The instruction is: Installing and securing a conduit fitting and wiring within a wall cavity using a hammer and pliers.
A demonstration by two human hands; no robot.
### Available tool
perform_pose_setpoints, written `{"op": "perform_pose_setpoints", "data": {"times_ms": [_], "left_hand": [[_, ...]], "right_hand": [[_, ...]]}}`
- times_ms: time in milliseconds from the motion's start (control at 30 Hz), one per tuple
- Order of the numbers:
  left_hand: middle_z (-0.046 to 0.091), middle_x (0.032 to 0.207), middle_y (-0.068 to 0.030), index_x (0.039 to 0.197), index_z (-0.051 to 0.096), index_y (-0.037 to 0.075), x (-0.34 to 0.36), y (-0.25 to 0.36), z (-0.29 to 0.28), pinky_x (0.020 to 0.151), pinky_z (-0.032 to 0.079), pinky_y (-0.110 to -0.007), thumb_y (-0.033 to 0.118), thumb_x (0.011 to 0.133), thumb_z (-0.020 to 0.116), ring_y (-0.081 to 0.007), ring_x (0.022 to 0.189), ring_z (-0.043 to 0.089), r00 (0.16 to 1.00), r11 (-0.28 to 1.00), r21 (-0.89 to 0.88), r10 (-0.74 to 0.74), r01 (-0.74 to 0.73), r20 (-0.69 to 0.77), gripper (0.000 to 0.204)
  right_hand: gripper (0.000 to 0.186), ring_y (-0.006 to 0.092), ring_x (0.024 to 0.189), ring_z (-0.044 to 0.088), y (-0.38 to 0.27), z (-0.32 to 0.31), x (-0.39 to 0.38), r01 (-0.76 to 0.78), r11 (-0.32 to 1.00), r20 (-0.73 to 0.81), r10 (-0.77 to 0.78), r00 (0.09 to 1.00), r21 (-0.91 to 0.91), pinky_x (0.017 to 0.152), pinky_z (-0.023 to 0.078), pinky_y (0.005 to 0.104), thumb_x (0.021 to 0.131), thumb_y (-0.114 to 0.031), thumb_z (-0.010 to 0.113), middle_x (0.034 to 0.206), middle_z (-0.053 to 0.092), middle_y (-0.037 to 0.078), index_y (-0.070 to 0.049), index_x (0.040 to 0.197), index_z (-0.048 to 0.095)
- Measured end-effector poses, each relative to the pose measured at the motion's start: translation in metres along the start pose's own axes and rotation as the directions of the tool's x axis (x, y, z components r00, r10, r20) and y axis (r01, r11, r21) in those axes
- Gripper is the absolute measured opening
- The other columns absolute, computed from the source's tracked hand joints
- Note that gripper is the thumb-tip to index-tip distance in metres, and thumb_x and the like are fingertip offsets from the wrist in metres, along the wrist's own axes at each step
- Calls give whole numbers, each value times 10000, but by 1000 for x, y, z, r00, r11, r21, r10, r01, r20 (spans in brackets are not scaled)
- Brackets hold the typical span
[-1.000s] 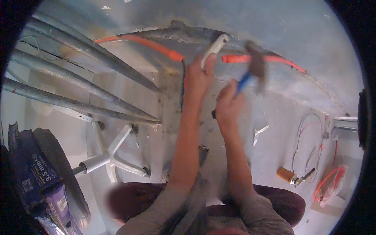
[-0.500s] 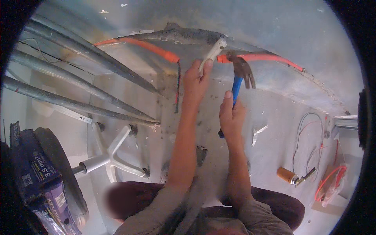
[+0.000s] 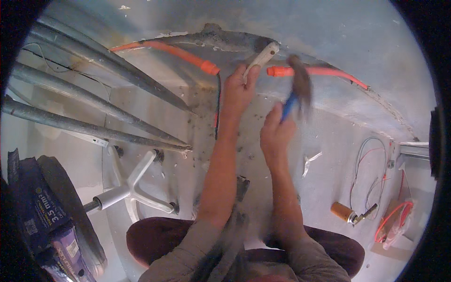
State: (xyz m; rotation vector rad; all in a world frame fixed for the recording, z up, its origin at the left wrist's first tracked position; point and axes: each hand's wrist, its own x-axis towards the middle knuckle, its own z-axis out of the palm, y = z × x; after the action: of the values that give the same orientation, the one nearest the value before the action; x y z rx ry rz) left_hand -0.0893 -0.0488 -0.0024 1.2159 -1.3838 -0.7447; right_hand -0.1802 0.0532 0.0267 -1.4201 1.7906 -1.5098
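My left hand (image 3: 239, 89) is closed around a pale, slim, handle-like piece (image 3: 264, 55) with a rounded end and a dark round spot. Its tip reaches up toward the rough channel in the wall (image 3: 221, 38). My right hand (image 3: 278, 131) grips a claw hammer (image 3: 290, 105) by its blue handle. The hammer's head is smeared by motion and hangs in front of the right orange conduit (image 3: 324, 71). Left of my left hand, another orange conduit (image 3: 183, 56) ends in a collar, with a dark cable (image 3: 218, 108) hanging from it.
Grey pipes (image 3: 98, 89) slant across the left side. Below them lies a white chair base (image 3: 129, 183), near dark blue packages (image 3: 40, 202). On the right are an orange gas canister with a torch (image 3: 342, 211), loose wires (image 3: 359, 164) and a bag with an orange coil (image 3: 397, 218). Debris dots the floor.
The hammer's head has swung up and to the right, and my right hand has turned with it. The pale piece and my left hand have shifted slightly right.
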Motion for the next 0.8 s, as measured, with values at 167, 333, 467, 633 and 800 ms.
{"op": "perform_pose_setpoints", "data": {"times_ms": [167,333,467,633,800], "left_hand": [[610,730,-261,909,594,6,-1,1,-6,572,467,-452,389,990,610,-471,670,574,1000,997,75,6,-5,-12,392],[604,728,-271,892,583,-6,-2,12,0,573,465,-461,397,988,610,-480,680,584,997,998,59,42,-39,-58,415],[603,727,-276,898,588,-14,-2,16,-14,574,465,-462,405,987,610,-485,686,584,997,995,64,-69,72,-46,428],[702,929,-247,1078,651,3,1,35,-17,733,520,-455,520,991,548,-379,837,695,987,976,168,-149,136,66,535],[633,768,-170,1013,626,-6,-35,15,-11,612,472,-396,443,1011,546,-262,661,623,992,991,69,-110,115,-68,456]], "right_hand": [[398,83,541,460,-24,-4,3,-113,994,-9,113,994,-9,480,348,286,1068,-308,453,573,475,-13,-38,805,582],[399,118,537,483,2,5,9,1,995,1,-1,1000,102,483,369,301,1061,-337,482,599,524,15,-21,844,593],[433,140,551,519,-25,-1,-9,-168,985,85,164,983,42,501,397,368,1051,-356,496,602,543,82,16,849,589],[342,421,575,619,2,-3,12,15,973,69,1,998,-231,563,468,478,1016,-276,519,648,603,232,51,985,613],[398,201,473,493,-2,-23,-15,-50,982,162,80,984,-180,489,392,364,1023,-316,560,562,535,123,8,793,579]]}}
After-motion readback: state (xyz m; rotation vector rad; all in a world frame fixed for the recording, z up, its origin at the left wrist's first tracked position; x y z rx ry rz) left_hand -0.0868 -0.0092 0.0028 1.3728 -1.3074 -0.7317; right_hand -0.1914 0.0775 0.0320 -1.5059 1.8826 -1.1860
